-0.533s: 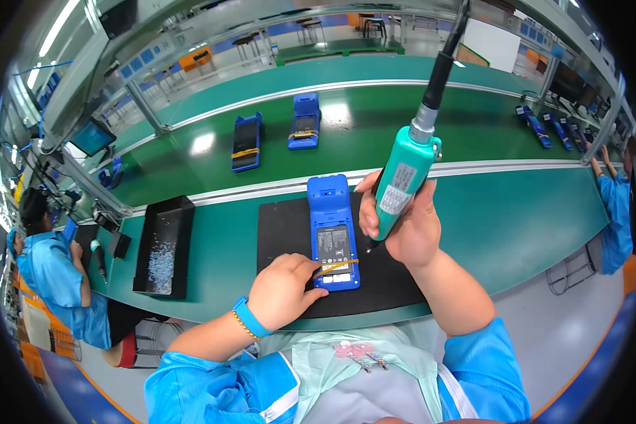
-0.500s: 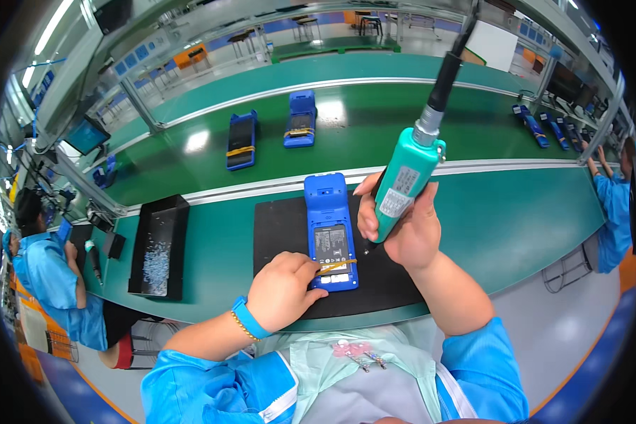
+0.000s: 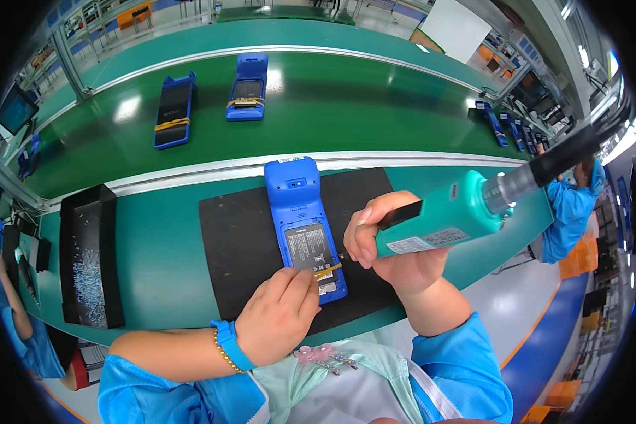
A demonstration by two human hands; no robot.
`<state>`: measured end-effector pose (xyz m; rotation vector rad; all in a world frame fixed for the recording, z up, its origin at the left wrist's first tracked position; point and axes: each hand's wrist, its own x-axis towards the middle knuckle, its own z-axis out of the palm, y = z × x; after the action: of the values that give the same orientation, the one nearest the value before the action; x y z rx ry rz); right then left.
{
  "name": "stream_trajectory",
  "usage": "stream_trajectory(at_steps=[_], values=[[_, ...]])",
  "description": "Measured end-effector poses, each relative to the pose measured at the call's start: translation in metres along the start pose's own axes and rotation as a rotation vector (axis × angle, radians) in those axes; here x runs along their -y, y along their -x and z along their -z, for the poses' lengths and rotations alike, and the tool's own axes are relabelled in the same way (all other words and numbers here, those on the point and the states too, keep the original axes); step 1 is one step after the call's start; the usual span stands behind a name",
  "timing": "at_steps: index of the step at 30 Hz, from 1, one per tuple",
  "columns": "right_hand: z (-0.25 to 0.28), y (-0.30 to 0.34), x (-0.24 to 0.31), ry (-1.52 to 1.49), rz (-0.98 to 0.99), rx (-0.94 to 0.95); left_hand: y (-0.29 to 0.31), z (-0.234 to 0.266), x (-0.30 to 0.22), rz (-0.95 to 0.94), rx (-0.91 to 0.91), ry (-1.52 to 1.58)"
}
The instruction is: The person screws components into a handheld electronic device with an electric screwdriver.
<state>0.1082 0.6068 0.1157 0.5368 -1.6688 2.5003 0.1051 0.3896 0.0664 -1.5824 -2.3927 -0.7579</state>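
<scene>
A blue handheld terminal [image 3: 293,198] lies on a black mat [image 3: 233,247], its back up and a dark battery [image 3: 308,247] showing. Across its lower part runs a yellow rubber band [image 3: 326,271]. My left hand [image 3: 279,314] is closed over the terminal's lower left edge, fingers at the band; its fingertips are partly hidden. In my right hand [image 3: 413,272] is a green electric screwdriver [image 3: 442,215], tilted far over with its cable end up to the right. Its tip is close to the terminal's right edge; whether it touches, I cannot tell.
A black tray [image 3: 112,275] of small screws stands at left. Beyond the metal rail [image 3: 212,168], two banded blue terminals [image 3: 174,113] [image 3: 247,88] lie on the green belt, with several more [image 3: 491,124] at far right. Co-workers sit on both sides; another screwdriver [image 3: 26,272] lies far left.
The screwdriver has swung from steep to nearly level, its cable end going right, and its tip is nearer the terminal. My left hand stays on the terminal. The whole view has shifted.
</scene>
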Motion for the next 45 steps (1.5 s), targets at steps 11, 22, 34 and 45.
stream_trajectory(at_steps=[11,22,34,45], values=[[-0.007,-0.003,-0.001,0.046,0.107,0.043,0.001,-0.002,-0.001,-0.053,0.041,-0.152],[-0.006,-0.002,-0.004,-0.068,0.026,0.061,0.0,-0.003,-0.001,-0.065,0.036,-0.159],[0.003,-0.003,-0.001,0.085,0.014,0.141,-0.002,-0.002,-0.001,-0.065,0.057,-0.165],[0.004,-0.002,-0.001,0.064,0.03,0.134,-0.003,-0.002,-0.001,-0.066,0.071,-0.167]])
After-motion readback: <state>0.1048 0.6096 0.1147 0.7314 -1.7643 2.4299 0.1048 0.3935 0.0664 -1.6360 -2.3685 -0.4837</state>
